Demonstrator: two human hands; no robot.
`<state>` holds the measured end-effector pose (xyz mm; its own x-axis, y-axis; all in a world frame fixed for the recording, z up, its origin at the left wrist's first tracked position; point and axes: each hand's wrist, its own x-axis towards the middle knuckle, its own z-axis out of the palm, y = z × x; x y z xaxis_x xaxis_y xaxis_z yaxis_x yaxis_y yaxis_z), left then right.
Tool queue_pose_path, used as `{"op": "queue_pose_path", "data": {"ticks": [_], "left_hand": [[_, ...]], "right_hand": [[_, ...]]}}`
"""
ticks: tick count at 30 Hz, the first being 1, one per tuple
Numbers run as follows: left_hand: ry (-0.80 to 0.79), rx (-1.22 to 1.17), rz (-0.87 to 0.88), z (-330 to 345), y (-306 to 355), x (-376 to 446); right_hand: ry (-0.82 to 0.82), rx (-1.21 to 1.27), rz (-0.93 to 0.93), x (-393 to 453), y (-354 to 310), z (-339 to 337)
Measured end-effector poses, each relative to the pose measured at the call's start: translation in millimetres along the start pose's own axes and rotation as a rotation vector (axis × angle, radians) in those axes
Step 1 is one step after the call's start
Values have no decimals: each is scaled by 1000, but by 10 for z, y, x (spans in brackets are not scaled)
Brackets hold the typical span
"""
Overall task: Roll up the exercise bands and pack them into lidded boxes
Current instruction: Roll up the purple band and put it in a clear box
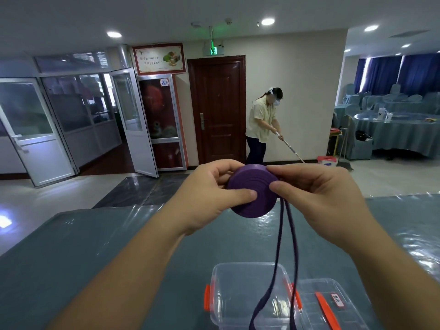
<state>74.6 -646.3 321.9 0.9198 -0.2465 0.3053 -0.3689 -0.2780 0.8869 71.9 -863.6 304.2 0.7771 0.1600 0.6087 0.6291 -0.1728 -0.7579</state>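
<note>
Gripping, with the left hand (209,194), the flat purple rubber coil of exercise band (252,190), thumb pressing across its ribbed face and fingers curling behind the rim. Pinching the coil's right edge with the right hand (316,194), thumb and fingers closing where the loose purple tail (285,258) is leaving the roll. Holding the roll up in the air, well above the bench (119,246) with its blue-grey cloth under glossy clear film. Tail hanging as two strands down into the open clear plastic box with orange side clips (247,298), its end running out of view at the bottom edge. Lying just beside that box on the right, the clear lid with an orange handle (328,306). Farther off, a person mopping the floor (262,125) near a dark wooden door. Likely risks from here: springing open of the layers if either thumb eases off the rubber; telescoping of the coil sideways under uneven winding; snagging of the dangling tail on the box rim or a clip, dragging the light box along the slick film.
</note>
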Motion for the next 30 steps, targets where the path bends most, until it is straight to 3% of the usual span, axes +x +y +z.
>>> {"op": "queue_pose_path", "data": {"ticks": [3, 7, 13, 19, 26, 30], "left_hand": [[26, -21, 27, -1, 31, 7], [106, -367, -7, 68, -29, -1], [-5, 0, 7, -1, -7, 14], [80, -290, -7, 87, -69, -26], [-14, -139, -17, 30, 15, -10], [37, -416, -26, 78, -24, -6]], "right_hand": [[74, 72, -17, 12, -11, 11], [90, 191, -2, 11, 6, -8], [42, 44, -3, 18, 22, -14], [100, 213, 13, 1, -1, 6], [14, 72, -6, -7, -29, -28], [18, 194, -33, -26, -31, -41]]}}
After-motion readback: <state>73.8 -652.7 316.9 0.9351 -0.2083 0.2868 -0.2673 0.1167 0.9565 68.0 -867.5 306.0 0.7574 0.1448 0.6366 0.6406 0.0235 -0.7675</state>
